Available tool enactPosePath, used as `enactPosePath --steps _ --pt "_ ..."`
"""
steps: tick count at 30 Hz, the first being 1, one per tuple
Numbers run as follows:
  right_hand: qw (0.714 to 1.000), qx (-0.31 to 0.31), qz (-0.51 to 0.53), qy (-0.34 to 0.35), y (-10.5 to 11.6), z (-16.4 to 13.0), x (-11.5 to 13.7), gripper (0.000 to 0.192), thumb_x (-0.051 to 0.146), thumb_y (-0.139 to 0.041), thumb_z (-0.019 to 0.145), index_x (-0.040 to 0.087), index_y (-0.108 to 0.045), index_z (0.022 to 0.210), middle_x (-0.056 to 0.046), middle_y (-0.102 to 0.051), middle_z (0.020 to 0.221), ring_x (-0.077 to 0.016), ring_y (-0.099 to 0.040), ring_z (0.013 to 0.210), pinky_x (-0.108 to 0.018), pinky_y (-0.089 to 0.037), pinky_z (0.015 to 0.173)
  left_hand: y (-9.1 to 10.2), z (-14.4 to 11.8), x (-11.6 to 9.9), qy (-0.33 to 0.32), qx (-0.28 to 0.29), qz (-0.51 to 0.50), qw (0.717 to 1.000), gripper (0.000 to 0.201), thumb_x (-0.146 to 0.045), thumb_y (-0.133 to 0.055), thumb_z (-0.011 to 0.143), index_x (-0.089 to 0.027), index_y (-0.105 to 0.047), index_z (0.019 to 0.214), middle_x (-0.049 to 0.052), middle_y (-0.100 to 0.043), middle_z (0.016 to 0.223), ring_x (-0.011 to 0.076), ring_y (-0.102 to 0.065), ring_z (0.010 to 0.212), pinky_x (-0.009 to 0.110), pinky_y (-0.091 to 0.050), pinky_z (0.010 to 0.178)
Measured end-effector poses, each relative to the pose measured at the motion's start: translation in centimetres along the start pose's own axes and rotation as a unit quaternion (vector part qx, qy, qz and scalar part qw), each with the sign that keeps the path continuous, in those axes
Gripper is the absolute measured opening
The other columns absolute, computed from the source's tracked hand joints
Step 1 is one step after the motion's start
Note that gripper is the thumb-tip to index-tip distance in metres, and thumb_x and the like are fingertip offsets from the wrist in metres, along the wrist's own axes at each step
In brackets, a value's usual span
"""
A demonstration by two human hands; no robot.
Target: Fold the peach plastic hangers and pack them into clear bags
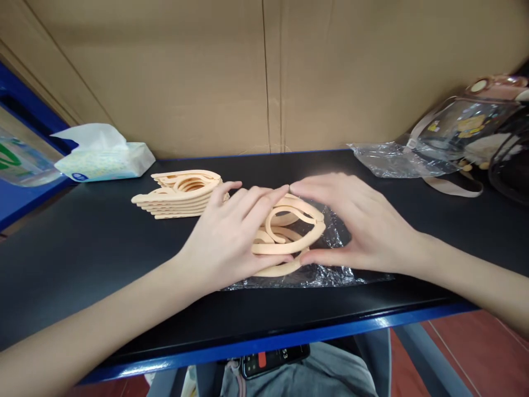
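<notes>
In the head view, a dark phone is seen nearest the camera, resting on a grey-clad lap below the blue edge of the black table; on its screen only the digits "53" and a red patch can be read.

Above it, in the middle of the table, a small bundle of folded peach plastic hangers is gathered over a clear plastic bag that lies flat and crinkled beneath it. The left hand is laid over the bundle's left side, fingers stretched nearly straight and thumb tucked beneath the lower edge, so the pieces are cupped rather than gripped tight. The right hand is arched over the right side, thumb at the lower tip and fingertips meeting the left hand's at the top; the bundle appears to be pressed together between both hands so that the pieces stay aligned.

A neat stack of the same hangers is set apart to the left rear. Farther left lies a tissue pack with a small blue logo too small to read. At the right rear a second crumpled bag and a transparent bottle with cartoon stickers lie against a cardboard wall.
</notes>
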State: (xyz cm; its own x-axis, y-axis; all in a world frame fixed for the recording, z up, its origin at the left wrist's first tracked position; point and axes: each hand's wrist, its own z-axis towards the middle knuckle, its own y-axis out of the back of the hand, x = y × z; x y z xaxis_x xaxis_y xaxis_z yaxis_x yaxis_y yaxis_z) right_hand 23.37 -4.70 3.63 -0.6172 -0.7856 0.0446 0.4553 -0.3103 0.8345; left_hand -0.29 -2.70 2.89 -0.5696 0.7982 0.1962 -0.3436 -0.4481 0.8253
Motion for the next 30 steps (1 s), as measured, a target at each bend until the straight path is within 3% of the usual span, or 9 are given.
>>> enactPosePath --steps 4,9,17,19,21,23,25,30 --pt "0.999 0.023 -0.013 0.028 -0.6 0.0 0.5 0.067 0.055 -0.060 0.086 0.020 -0.043 0.140 -0.013 -0.059 0.131 -0.0296 -0.057 0.113 -0.045 -0.047 0.089 -0.3 0.0 -0.7 0.014 -0.017 -0.018 1.000 0.086 -0.066 -0.055 0.084 -0.009 -0.032 0.143 0.017 -0.063 0.126 0.0287 -0.064 0.103 0.044 -0.036 0.097" --pt "1.000 0.025 0.018 -0.001 0.0 0.2 0.9 0.071 0.055 -0.064 0.083 0.022 -0.040 0.141 -0.010 -0.063 0.123 -0.0280 -0.058 0.107 -0.043 -0.047 0.086 0.3 0.2 -0.8 0.036 -0.012 -0.029 0.999 0.095 -0.069 -0.055 0.082 -0.009 -0.023 0.148 0.014 -0.068 0.116 0.0266 -0.065 0.094 0.040 -0.038 0.090" --pt "0.997 0.040 0.037 -0.055 0.3 0.4 1.0 0.076 0.047 -0.073 0.075 0.023 -0.037 0.137 -0.010 -0.059 0.129 -0.0283 -0.059 0.102 -0.044 -0.048 0.085 0.2 0.2 -0.7 0.039 0.007 -0.053 0.998 0.099 -0.071 -0.056 0.080 -0.014 -0.017 0.151 0.014 -0.063 0.127 0.0285 -0.063 0.102 0.041 -0.040 0.089" --pt "0.997 0.039 0.032 -0.065 0.8 0.4 0.3 0.074 0.047 -0.073 0.073 0.024 -0.039 0.135 -0.010 -0.059 0.127 -0.0297 -0.059 0.104 -0.046 -0.048 0.088 0.7 0.2 -0.1 0.033 0.019 -0.058 0.998 0.097 -0.072 -0.057 0.079 -0.016 -0.023 0.150 0.015 -0.059 0.131 0.0308 -0.059 0.108 0.044 -0.041 0.092" --pt "0.995 0.029 0.028 -0.095 2.0 0.2 -0.9 0.072 0.048 -0.073 0.072 0.025 -0.041 0.132 -0.010 -0.059 0.125 -0.0300 -0.058 0.107 -0.047 -0.047 0.090 1.5 0.1 1.0 0.029 0.021 -0.069 0.997 0.069 -0.060 -0.056 0.086 -0.019 -0.044 0.140 0.014 -0.059 0.129 0.0301 -0.057 0.111 0.043 -0.043 0.092" --pt "0.990 0.029 0.024 -0.136 3.6 -0.1 -2.5 0.068 0.051 -0.071 0.073 0.024 -0.043 0.128 -0.008 -0.060 0.118 -0.0270 -0.059 0.103 -0.045 -0.048 0.089 2.4 0.0 2.4 0.021 0.034 -0.083 0.996 0.029 -0.035 -0.049 0.093 -0.021 -0.066 0.112 0.009 -0.066 0.111 0.0245 -0.061 0.098 0.038 -0.046 0.084" --pt "0.984 0.034 0.013 -0.176 5.5 -0.6 -4.2 0.064 0.056 -0.068 0.075 0.024 -0.045 0.126 -0.008 -0.059 0.119 -0.0248 -0.059 0.104 -0.039 -0.050 0.085 3.3 -0.1 3.8 -0.001 0.086 -0.090 0.992 0.025 -0.027 -0.046 0.092 -0.022 -0.070 0.091 0.005 -0.068 0.090 0.0196 -0.063 0.081 0.033 -0.047 0.072" --pt "0.961 0.116 -0.010 -0.250 8.7 -2.2 -7.8 0.058 0.072 -0.062 0.072 0.029 -0.054 0.111 -0.007 -0.063 0.115 -0.0240 -0.063 0.097 -0.039 -0.050 0.076 4.0 -0.4 5.6 0.021 0.175 -0.074 0.982 0.031 -0.041 -0.051 0.088 -0.028 -0.071 0.069 -0.002 -0.057 0.055 0.0130 -0.052 0.049 0.027 -0.034 0.049"
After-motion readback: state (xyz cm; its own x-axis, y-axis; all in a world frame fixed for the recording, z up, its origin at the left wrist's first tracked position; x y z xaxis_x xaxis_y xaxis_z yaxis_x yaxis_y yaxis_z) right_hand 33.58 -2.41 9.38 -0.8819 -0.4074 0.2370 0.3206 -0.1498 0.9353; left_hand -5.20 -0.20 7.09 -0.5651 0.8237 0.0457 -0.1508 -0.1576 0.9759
